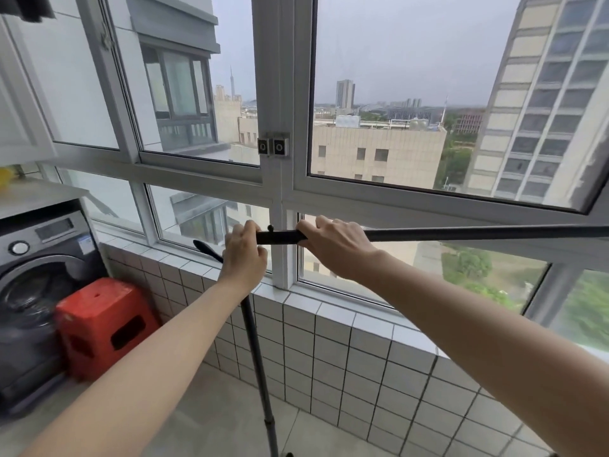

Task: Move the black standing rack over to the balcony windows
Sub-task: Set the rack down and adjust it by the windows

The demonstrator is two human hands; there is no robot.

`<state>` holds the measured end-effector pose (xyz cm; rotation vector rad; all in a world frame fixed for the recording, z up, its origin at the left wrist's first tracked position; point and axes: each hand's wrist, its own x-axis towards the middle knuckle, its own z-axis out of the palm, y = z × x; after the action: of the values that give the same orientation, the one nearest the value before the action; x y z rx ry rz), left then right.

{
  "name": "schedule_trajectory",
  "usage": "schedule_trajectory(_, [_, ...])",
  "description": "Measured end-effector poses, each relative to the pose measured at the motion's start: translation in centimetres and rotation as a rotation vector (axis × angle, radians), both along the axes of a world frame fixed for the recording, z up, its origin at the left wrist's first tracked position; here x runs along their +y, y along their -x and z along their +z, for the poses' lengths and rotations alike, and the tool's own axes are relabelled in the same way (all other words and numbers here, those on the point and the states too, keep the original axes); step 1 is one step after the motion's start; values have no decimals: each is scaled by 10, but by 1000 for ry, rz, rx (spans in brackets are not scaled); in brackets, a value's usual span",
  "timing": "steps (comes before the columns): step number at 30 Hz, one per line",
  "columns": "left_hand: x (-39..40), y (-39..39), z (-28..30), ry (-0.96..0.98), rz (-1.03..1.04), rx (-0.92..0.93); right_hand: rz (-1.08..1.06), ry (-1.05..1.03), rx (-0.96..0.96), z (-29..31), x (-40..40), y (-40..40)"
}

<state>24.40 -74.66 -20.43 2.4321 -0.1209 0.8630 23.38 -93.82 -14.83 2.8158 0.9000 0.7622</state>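
The black standing rack (461,233) stands right in front of the balcony windows (395,94). Its thin upright pole (258,357) rises from the tiled floor to a joint hidden under my left hand. A long horizontal bar runs from there off the right edge, and a short black hook arm (206,249) sticks out to the left. My left hand (245,250) is closed around the top of the pole at the joint. My right hand (333,242) grips the horizontal bar just right of it. The rack's base is cut off at the bottom.
A low wall of white tiles (346,351) with a sill runs under the windows. At the left stand a dark front-loading washing machine (29,291) and a red plastic stool (102,324). A white cabinet (19,103) hangs at the upper left.
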Motion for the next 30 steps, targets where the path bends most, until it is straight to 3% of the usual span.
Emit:
schedule_trajectory(15, [-14, -129, 8, 15, -111, -50, -10, -26, 101, 17, -19, -100])
schedule_trajectory(30, [-9, -213, -3, 36, -146, -76, 58, -13, 3, 4, -18, -177])
